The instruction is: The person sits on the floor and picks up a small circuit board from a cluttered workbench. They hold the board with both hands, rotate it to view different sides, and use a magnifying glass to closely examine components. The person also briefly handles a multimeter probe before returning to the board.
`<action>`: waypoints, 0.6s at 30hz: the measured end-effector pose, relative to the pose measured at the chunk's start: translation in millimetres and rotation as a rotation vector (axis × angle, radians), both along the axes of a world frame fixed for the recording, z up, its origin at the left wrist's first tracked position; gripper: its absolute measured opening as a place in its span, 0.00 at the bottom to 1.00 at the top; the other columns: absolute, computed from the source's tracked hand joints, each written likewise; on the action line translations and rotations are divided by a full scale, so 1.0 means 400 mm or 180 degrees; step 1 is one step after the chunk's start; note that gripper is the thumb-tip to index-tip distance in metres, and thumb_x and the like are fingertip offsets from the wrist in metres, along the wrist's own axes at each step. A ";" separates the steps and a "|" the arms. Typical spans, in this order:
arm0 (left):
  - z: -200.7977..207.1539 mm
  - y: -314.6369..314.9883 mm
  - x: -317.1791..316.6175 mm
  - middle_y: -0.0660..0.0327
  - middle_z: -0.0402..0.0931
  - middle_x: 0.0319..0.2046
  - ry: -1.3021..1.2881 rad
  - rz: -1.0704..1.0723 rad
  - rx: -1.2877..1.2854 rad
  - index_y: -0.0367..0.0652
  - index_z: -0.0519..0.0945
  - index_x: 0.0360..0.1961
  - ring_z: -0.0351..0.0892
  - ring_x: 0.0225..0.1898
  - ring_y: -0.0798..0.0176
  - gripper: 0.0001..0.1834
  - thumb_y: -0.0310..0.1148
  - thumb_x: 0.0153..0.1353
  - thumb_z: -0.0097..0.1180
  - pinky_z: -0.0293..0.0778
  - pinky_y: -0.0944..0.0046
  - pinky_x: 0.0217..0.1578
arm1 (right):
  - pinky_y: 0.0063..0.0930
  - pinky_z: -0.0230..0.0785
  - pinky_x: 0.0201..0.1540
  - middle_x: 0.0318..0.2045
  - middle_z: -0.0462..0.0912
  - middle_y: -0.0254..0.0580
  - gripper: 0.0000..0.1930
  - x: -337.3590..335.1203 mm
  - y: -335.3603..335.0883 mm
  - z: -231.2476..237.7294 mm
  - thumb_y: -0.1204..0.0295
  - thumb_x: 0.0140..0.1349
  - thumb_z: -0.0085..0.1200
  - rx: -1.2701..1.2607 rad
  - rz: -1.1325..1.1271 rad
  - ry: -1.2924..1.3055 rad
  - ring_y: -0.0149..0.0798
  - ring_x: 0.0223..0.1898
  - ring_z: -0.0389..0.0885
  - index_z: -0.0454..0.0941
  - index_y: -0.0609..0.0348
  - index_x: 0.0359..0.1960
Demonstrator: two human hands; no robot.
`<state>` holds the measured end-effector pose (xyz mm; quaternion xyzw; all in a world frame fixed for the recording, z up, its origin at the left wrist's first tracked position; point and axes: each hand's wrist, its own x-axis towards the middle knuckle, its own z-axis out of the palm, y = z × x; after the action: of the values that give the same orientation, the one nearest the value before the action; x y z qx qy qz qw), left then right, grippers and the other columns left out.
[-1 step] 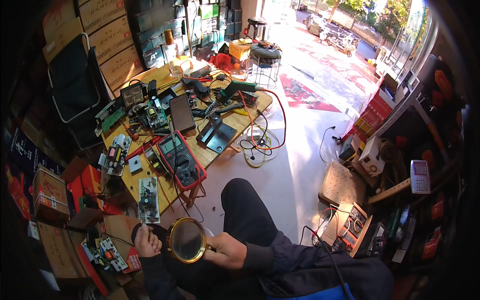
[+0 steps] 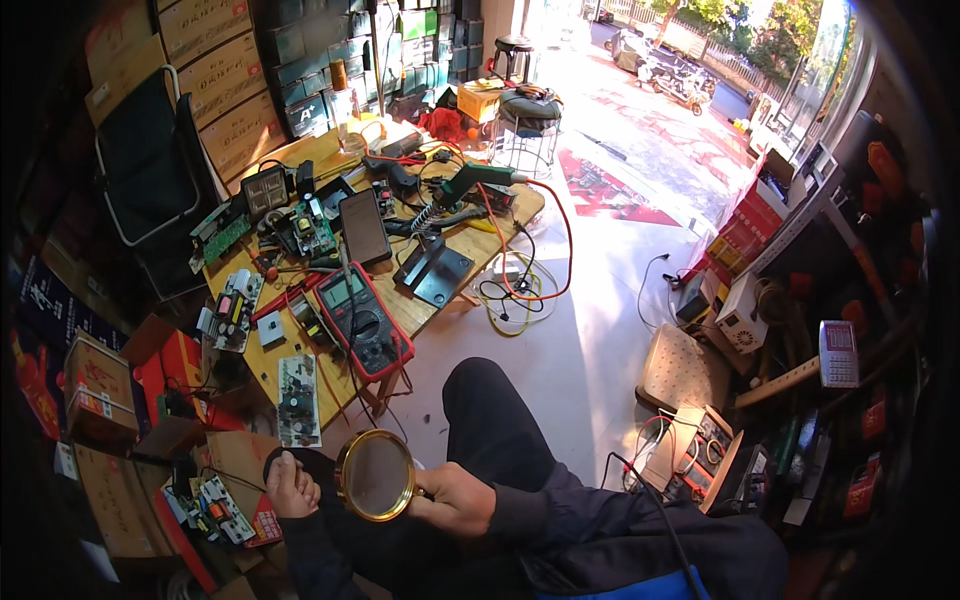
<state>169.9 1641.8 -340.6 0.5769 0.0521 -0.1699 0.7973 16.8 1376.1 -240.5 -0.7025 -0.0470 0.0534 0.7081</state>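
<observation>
My right hand is closed round the handle of a magnifying glass with a round gold rim. The lens stands tilted over my dark-trousered lap, between my two hands. Just left of the lens, my left hand is closed with its fingers curled; whatever it may hold is hidden. Beyond the lens, at the near edge of the wooden table, lies a pale circuit board. A red-framed multimeter rests beside it with its leads trailing over the edge.
A green-handled soldering iron stands in its holder, its orange cord looping past the table. A phone and several boards crowd the tabletop. Cartons with another circuit board sit at my left. An open parts box lies to the right.
</observation>
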 end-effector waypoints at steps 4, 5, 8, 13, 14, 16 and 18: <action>-0.009 0.008 -0.033 0.70 0.56 0.15 -0.2122 0.0325 0.1939 0.44 0.65 0.23 0.55 0.15 0.70 0.20 0.37 0.72 0.56 0.56 0.65 0.18 | 0.27 0.69 0.38 0.29 0.80 0.41 0.10 0.037 0.009 0.038 0.75 0.67 0.50 0.0188 -0.0369 -0.0004 0.29 0.32 0.75 0.77 0.66 0.47; -0.014 0.012 -0.054 0.68 0.55 0.15 -0.1977 0.0211 0.2258 0.42 0.62 0.21 0.54 0.19 0.70 0.22 0.33 0.69 0.58 0.55 0.63 0.21 | 0.26 0.69 0.38 0.29 0.80 0.38 0.10 0.055 0.011 0.047 0.76 0.68 0.50 0.0276 -0.0380 0.0093 0.27 0.32 0.74 0.78 0.66 0.47; -0.035 0.010 -0.070 0.57 0.57 0.14 -0.2515 -0.0605 0.2635 0.41 0.62 0.15 0.60 0.13 0.56 0.22 0.25 0.54 0.66 0.56 0.58 0.17 | 0.22 0.68 0.37 0.28 0.78 0.31 0.08 0.138 0.006 0.080 0.76 0.71 0.48 0.0187 -0.0418 0.0355 0.24 0.33 0.73 0.79 0.65 0.44; -0.044 0.023 0.007 0.57 0.62 0.13 -0.3195 -0.1241 0.2705 0.45 0.62 0.12 0.68 0.14 0.50 0.20 0.23 0.46 0.64 0.62 0.54 0.16 | 0.25 0.72 0.38 0.32 0.82 0.34 0.13 0.324 -0.058 0.197 0.74 0.72 0.50 0.0142 -0.0046 0.0484 0.25 0.34 0.77 0.77 0.67 0.54; -0.036 0.030 0.017 0.57 0.63 0.14 -0.3193 -0.1298 0.2819 0.45 0.63 0.12 0.68 0.15 0.50 0.19 0.23 0.46 0.64 0.63 0.54 0.16 | 0.25 0.72 0.38 0.32 0.83 0.37 0.13 0.369 -0.078 0.218 0.72 0.70 0.52 -0.0087 0.0168 0.0349 0.26 0.33 0.77 0.77 0.67 0.51; -0.018 0.040 0.041 0.57 0.65 0.14 -0.3064 -0.1402 0.2981 0.45 0.64 0.13 0.70 0.16 0.50 0.18 0.23 0.44 0.64 0.65 0.54 0.17 | 0.26 0.72 0.36 0.31 0.83 0.39 0.12 0.439 -0.073 0.243 0.70 0.69 0.54 -0.0002 0.0180 0.0072 0.27 0.31 0.78 0.79 0.67 0.47; 0.005 0.041 0.047 0.57 0.66 0.14 -0.2993 -0.1414 0.3069 0.45 0.64 0.13 0.71 0.17 0.50 0.17 0.22 0.44 0.63 0.66 0.54 0.18 | 0.25 0.71 0.35 0.31 0.83 0.37 0.11 0.477 -0.068 0.290 0.70 0.70 0.54 0.0160 0.0257 0.0285 0.27 0.31 0.78 0.79 0.66 0.44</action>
<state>188.8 1658.1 -338.8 0.8748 -0.3471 -0.0194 0.3375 207.5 1348.9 -124.5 -0.6789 -0.0449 0.1121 0.7242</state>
